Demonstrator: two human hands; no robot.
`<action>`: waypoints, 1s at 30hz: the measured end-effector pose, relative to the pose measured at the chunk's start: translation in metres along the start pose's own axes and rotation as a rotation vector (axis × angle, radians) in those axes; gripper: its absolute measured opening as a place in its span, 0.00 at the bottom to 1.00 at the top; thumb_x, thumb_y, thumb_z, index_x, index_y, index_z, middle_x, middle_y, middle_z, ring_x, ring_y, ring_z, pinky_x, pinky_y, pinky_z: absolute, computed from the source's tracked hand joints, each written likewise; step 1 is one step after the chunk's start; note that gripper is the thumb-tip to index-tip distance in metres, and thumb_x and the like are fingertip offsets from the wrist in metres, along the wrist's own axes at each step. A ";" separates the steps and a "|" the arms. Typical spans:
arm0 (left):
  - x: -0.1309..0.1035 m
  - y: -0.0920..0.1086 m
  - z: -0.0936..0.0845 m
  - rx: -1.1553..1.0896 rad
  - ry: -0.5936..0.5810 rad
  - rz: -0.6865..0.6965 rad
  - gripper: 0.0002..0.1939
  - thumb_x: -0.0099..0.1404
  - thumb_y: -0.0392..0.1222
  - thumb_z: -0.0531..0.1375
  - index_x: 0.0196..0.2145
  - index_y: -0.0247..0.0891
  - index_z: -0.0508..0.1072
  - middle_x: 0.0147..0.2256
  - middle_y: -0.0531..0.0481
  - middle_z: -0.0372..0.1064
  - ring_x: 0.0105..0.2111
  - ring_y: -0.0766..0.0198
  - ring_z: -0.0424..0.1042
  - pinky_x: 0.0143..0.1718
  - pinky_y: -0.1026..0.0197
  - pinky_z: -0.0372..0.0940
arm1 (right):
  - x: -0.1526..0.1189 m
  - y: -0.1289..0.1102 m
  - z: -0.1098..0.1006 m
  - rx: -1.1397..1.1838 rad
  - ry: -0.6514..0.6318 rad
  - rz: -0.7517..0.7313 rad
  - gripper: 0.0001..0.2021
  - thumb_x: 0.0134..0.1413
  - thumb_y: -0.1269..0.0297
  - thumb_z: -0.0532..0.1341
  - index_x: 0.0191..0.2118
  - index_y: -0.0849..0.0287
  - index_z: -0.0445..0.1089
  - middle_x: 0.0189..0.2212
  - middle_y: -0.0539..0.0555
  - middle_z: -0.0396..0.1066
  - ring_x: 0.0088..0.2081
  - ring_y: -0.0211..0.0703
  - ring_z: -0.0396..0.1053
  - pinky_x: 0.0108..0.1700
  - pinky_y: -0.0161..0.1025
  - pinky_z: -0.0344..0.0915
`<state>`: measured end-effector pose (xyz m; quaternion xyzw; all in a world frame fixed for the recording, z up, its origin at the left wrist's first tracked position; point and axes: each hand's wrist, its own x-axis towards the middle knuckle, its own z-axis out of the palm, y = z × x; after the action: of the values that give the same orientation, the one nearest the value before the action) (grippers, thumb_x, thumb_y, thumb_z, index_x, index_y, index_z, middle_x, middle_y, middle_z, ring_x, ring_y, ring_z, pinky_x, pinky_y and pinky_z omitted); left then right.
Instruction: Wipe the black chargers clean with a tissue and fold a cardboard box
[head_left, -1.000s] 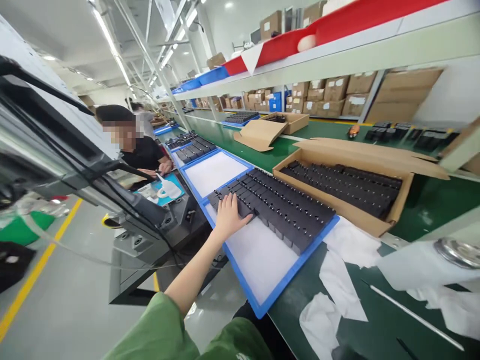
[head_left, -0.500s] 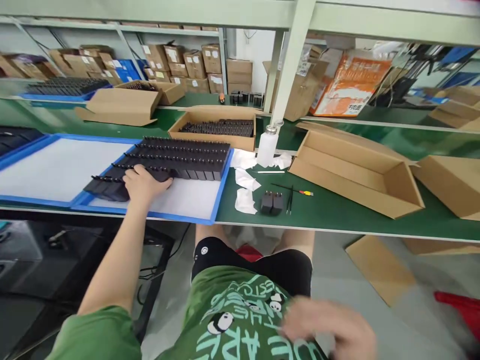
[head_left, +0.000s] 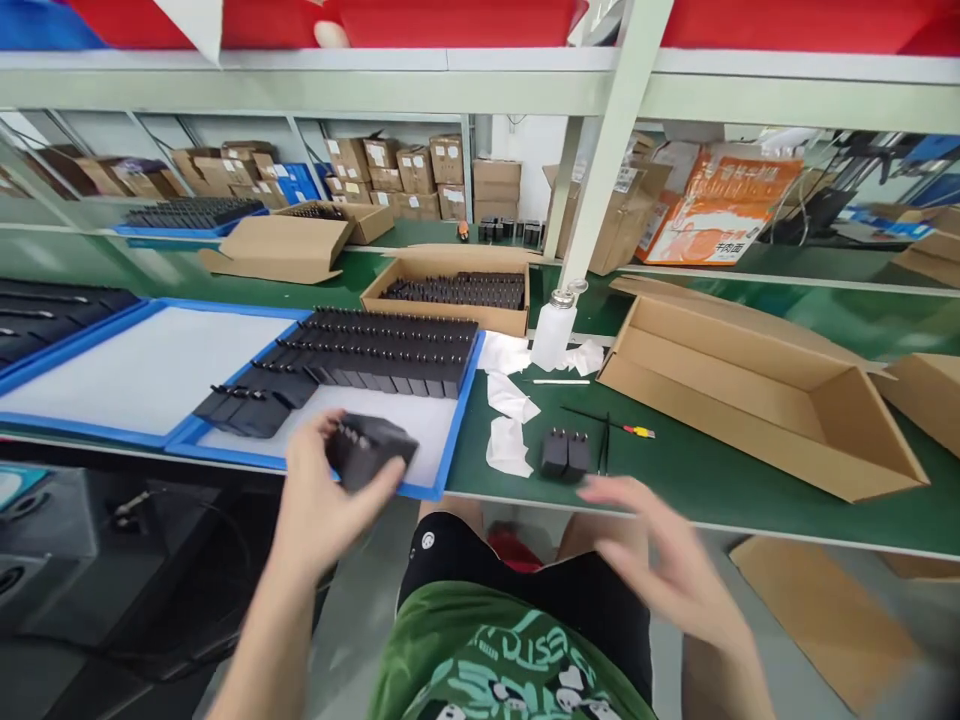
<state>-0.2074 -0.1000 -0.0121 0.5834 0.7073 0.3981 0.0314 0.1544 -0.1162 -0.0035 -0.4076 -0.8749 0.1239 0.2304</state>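
Head view: left hand [head_left: 319, 505] clamped around a black adapter block [head_left: 367, 450], held above the near edge of the blue tray [head_left: 450, 425]. Right hand [head_left: 664, 560] spread, blurred, holding nothing, below the table edge. Rows of black blocks [head_left: 382, 345] packed on the tray behind. Two loose blocks [head_left: 566, 453], tweezers [head_left: 604, 440], white wipes [head_left: 508, 420], bottle [head_left: 553, 328] just right of tray. Open cardboard box [head_left: 757, 395] further right.

Black adapters [head_left: 390, 350] fill the tray [head_left: 454, 420], left of the open carton [head_left: 757, 400].
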 end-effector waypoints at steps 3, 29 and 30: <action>-0.053 0.027 0.006 -0.175 -0.233 0.058 0.36 0.57 0.49 0.66 0.60 0.42 0.58 0.54 0.40 0.62 0.53 0.46 0.69 0.53 0.43 0.68 | 0.082 0.006 0.036 -0.123 -0.383 -0.229 0.16 0.59 0.77 0.55 0.49 0.60 0.73 0.41 0.59 0.74 0.45 0.50 0.71 0.49 0.46 0.69; 0.019 0.071 0.093 0.131 -0.650 0.371 0.58 0.55 0.47 0.72 0.71 0.54 0.40 0.72 0.39 0.37 0.68 0.35 0.47 0.59 0.31 0.60 | 0.049 0.079 0.051 0.168 -0.045 0.325 0.26 0.59 0.53 0.66 0.60 0.49 0.60 0.55 0.57 0.68 0.55 0.51 0.68 0.52 0.46 0.71; 0.031 0.068 0.091 0.124 -0.717 0.430 0.57 0.55 0.45 0.73 0.71 0.57 0.42 0.72 0.42 0.37 0.69 0.36 0.46 0.60 0.32 0.59 | 0.049 0.077 0.051 0.178 -0.039 0.323 0.26 0.58 0.53 0.66 0.59 0.49 0.60 0.54 0.56 0.68 0.54 0.50 0.69 0.51 0.45 0.71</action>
<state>-0.1168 -0.0257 -0.0204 0.8201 0.5361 0.1242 0.1566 0.1517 -0.0313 -0.0640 -0.5182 -0.7880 0.2442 0.2258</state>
